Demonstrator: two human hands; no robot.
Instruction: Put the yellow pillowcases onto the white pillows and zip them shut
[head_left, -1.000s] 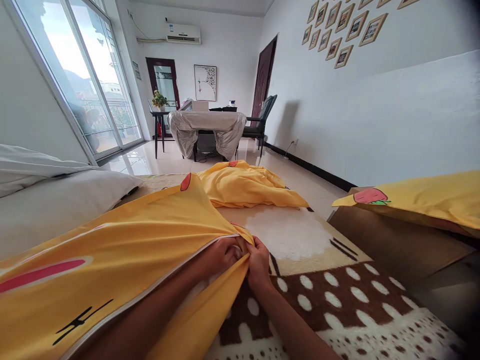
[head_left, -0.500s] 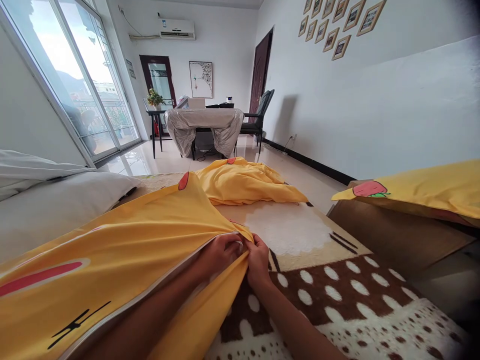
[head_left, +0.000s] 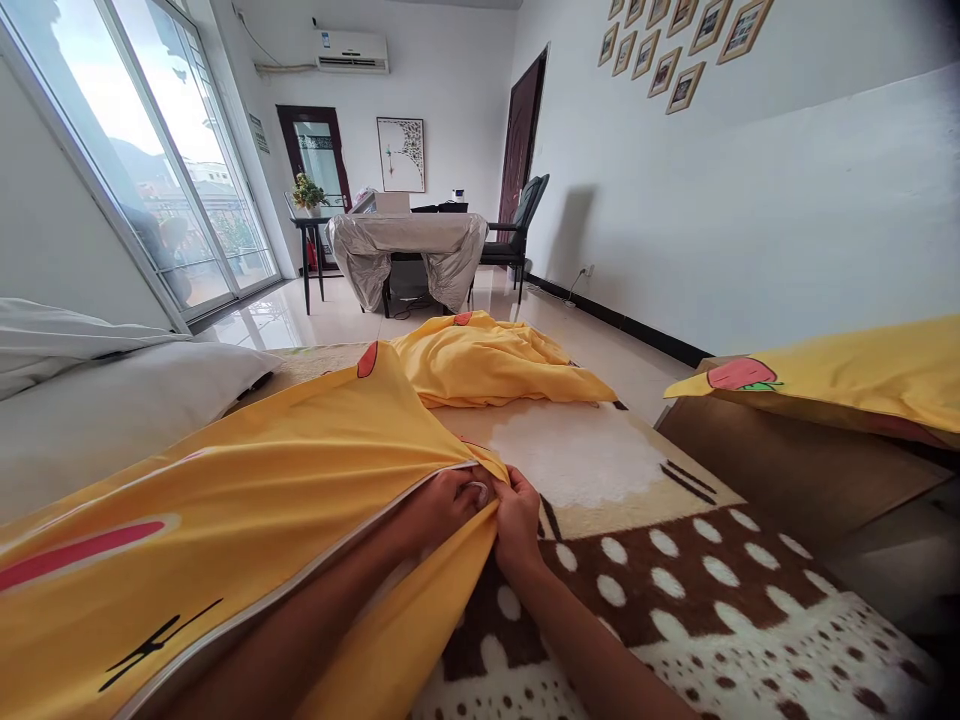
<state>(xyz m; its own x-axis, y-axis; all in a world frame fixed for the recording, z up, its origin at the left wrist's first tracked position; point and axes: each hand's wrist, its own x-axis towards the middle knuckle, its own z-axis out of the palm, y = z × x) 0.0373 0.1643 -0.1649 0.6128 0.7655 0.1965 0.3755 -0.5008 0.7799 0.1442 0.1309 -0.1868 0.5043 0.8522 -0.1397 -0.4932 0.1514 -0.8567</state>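
Note:
A yellow cloth cover with printed red and black marks stretches across the left and front, its pale-edged opening running along my left arm. Inside that opening, my left hand is closed at the cover's gathered corner; a small white bit shows at its fingers, too small to name. My right hand pinches the same corner from outside, thumb and fingers pressed on the bunched cloth. The two hands almost meet there. What lies within the folds between them is hidden.
Under the cover spreads a plush patterned blanket. A crumpled yellow cloth lies ahead, and a white pillow is at left. More yellow cloth drapes over a brown box at right. Beyond stand a covered table and a chair.
Almost nothing differs. My left fingers have shifted slightly at the corner, while my right hand keeps its pinch; the view has tilted a touch.

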